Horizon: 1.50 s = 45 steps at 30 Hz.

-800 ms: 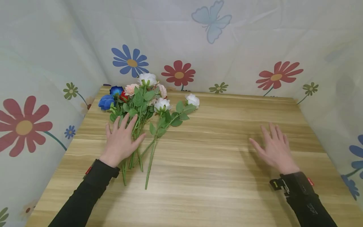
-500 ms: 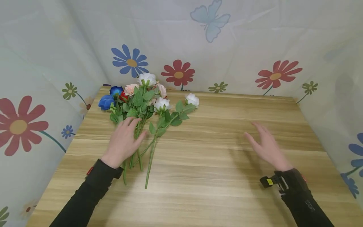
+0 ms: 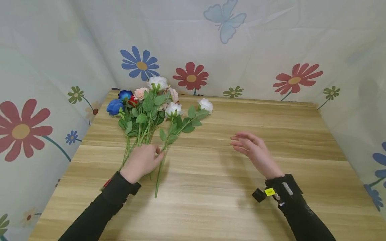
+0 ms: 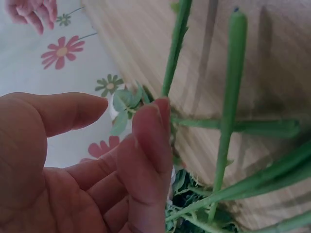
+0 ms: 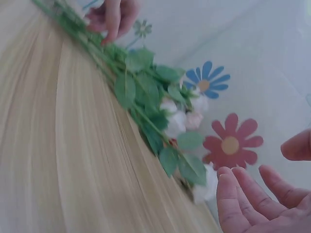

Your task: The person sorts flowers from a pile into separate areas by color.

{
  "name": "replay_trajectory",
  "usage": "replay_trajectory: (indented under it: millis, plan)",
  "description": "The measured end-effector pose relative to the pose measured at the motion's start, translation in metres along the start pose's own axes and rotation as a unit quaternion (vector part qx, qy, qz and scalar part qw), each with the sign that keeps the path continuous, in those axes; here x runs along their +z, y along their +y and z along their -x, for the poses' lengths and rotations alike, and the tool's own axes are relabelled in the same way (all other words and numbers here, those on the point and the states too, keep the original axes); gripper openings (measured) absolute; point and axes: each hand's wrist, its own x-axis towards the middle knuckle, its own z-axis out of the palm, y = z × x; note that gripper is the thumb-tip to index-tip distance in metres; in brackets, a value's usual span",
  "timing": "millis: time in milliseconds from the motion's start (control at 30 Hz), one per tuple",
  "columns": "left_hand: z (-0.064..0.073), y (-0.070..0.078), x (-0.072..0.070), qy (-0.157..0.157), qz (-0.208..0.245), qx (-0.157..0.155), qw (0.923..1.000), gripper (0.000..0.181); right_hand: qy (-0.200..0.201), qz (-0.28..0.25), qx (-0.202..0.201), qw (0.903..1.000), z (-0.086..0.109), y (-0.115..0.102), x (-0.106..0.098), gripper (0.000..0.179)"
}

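Note:
Artificial roses on long green stems lie at the left of the wooden table: blue roses [image 3: 115, 107], white roses [image 3: 158, 82], pink flowers [image 3: 139, 93] and a red one [image 3: 132, 101], among leaves [image 3: 148, 104]. A separate-looking white rose [image 3: 206, 105] points right, its stem [image 3: 158, 179] crossing toward the front. My left hand [image 3: 140, 162] is over the stems, fingers loosely bent; in the left wrist view the thumb stands apart from the fingers, beside a green stem [image 4: 234, 73], gripping nothing. My right hand [image 3: 256, 152] hovers right of the flowers, fingers slightly bent, holding nothing.
A wooden tabletop [image 3: 217, 204] stretches under both hands. White curtains [image 3: 265, 40] printed with flowers and a butterfly hang behind and along both sides, close to the table's edges.
My left hand has drawn back from the leaves toward the lower stems, its fingers bending. My right hand has moved left toward the flowers and turned sideways. The flowers look almost unmoved.

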Motion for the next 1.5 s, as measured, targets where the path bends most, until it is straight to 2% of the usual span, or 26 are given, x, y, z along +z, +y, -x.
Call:
replay_trajectory:
  millis: [133,233,467,533,600,767,867,1033,1200,1500]
  plan:
    - [-0.003,-0.001,0.008,-0.023,-0.005,-0.004,0.9997,0.043,-0.02,-0.087,0.034,0.9954,-0.004,0.004,0.013,0.026]
    - [-0.004,0.0,0.012,-0.043,0.007,-0.005,0.999,0.055,-0.027,-0.11,0.05,0.9923,-0.007,0.007,0.021,0.024]
    - [-0.006,0.002,0.017,-0.066,0.034,-0.016,0.9971,0.057,-0.044,-0.091,0.046,0.9938,-0.01,0.011,0.036,0.035]
    - [-0.006,0.001,0.018,-0.07,0.039,-0.019,0.9966,0.056,-0.051,-0.089,0.044,0.9937,-0.011,0.011,0.038,0.032]
    - [-0.007,0.0,0.019,-0.074,0.049,-0.022,0.9958,0.051,-0.052,-0.085,0.046,0.9939,-0.011,0.012,0.04,0.027]
    - [-0.007,-0.003,0.018,-0.083,0.092,-0.031,0.9918,0.023,-0.053,-0.076,0.049,0.9945,-0.012,0.013,0.041,0.026]
    - [-0.006,-0.001,0.015,-0.086,0.113,-0.03,0.9895,0.018,-0.053,-0.075,0.049,0.9946,-0.011,0.015,0.04,0.027]
    - [-0.005,0.003,0.011,-0.086,0.133,-0.019,0.9872,0.017,-0.052,-0.068,0.053,0.9949,-0.012,0.016,0.041,0.027]
    - [-0.004,0.007,0.008,-0.097,0.166,-0.009,0.9812,0.019,-0.049,-0.063,0.054,0.9954,-0.013,0.017,0.042,0.03]
    - [-0.008,0.016,0.009,-0.089,0.197,0.029,0.976,0.015,-0.042,-0.048,0.049,0.9968,-0.016,0.017,0.044,0.048]
